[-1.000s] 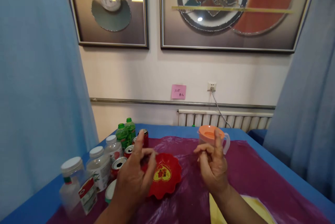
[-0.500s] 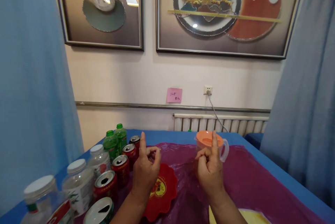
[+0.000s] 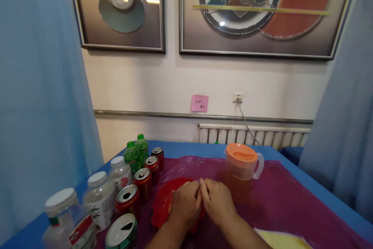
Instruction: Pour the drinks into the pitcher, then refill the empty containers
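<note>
L hand [image 3: 184,205] and R hand [image 3: 218,201] are both curled, backs up, pressed together at the thumb side, approx. centre of view; fingertips are mostly hidden, so can't tell if anything sits inside. Red dish [image 3: 161,202], w/ a wavy rim, is directly below/behind them, showing mostly to the L of the L hand (contact w/ the hands: can't tell). Further L of the L hand, a row of cans: four red cans [image 3: 143,187] plus, nearest the wearer, a green-and-white can [image 3: 121,233], tops opened. Beyond that row, farther from the L hand, stand three clear jars [image 3: 100,204] w/ white lids, then two green bottles [image 3: 133,157] ahead of them. Just ahead and to the R of the R hand is a see-thru jug [image 3: 239,171], orange lid on, handle to the R, lower part amber-brown. Yellow sheet [image 3: 281,239] lies R of the R forearm, nr. the bottom edge. Under it all: purple plastic cover [image 3: 279,198] on a blue table [image 3: 175,148].
</note>
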The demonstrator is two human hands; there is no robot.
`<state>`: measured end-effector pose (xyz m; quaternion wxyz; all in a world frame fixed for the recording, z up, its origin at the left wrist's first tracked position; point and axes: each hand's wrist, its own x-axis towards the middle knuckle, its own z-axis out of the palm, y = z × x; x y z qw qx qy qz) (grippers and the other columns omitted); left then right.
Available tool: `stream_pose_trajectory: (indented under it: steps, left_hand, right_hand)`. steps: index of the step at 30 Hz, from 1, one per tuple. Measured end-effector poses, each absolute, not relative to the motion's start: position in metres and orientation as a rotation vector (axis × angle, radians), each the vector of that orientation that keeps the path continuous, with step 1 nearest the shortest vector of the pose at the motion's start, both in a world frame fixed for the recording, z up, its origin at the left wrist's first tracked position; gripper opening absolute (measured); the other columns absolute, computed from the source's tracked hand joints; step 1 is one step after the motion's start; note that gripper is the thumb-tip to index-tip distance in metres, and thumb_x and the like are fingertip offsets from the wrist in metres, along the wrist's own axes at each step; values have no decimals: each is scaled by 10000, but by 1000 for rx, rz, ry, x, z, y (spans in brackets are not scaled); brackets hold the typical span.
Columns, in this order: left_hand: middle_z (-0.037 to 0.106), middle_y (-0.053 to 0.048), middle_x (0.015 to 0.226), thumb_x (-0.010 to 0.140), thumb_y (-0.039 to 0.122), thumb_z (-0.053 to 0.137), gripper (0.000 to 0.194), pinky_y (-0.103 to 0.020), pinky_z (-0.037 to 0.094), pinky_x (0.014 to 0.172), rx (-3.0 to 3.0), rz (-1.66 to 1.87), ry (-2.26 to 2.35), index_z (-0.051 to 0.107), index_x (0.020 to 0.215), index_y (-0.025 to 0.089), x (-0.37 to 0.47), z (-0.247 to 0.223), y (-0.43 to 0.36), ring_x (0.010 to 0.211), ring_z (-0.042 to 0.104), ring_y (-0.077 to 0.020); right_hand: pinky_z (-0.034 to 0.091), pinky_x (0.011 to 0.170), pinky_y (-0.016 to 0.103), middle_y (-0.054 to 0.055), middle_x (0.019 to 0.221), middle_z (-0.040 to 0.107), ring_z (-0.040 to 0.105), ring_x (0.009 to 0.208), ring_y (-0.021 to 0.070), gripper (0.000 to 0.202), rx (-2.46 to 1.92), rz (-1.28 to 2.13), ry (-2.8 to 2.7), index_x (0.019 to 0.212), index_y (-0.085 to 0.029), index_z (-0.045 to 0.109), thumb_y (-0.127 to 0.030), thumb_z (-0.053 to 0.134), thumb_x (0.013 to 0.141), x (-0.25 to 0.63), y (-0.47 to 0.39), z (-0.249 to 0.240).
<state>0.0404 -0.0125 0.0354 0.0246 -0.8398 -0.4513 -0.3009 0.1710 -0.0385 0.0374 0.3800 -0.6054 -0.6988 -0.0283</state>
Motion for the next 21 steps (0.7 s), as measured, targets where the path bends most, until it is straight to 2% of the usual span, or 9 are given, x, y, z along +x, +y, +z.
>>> stream_pose_trajectory:
  steps: [4,8,13,16,21]
  left_hand:
    - [684,-53,651,969,250,426,302,-309,364,584,-2702,-761,-1320,612,733,222,45,38,-22,632,642,-205]
    - [721,-63,696,944,248,485,245,-298,416,618,-2831,-560,-1183,661,780,201,57,32,-36,688,688,-222]
    - [776,-88,812,939,263,512,221,-327,493,689,-2949,-349,-1043,705,867,184,73,20,-48,765,730,-260]
    - [790,-92,865,933,257,526,204,-336,500,705,-2976,-289,-1017,713,903,183,77,20,-52,798,741,-271]
    - [769,-92,786,956,375,520,286,-317,409,587,-2918,-302,-1116,689,828,182,69,44,-51,725,724,-277]
  right_hand:
    - [255,556,295,27,634,694,608,550,169,511,-1552,169,-1866,660,-235,600,-378,320,1062,192,-53,29]
    - [294,571,293,42,628,676,588,557,179,561,-1668,374,-1750,643,-234,555,-498,270,1048,224,-69,-22]
    - [341,618,301,69,698,702,624,650,211,566,-1746,483,-1653,704,-237,550,-542,208,1035,246,-74,-72]
    - [339,635,302,68,724,707,628,669,212,519,-1710,505,-1714,717,-238,536,-508,230,1037,244,-75,-73]
    - [302,618,303,59,701,681,600,640,199,500,-1660,444,-1735,719,-236,526,-517,268,1042,238,-83,-49]
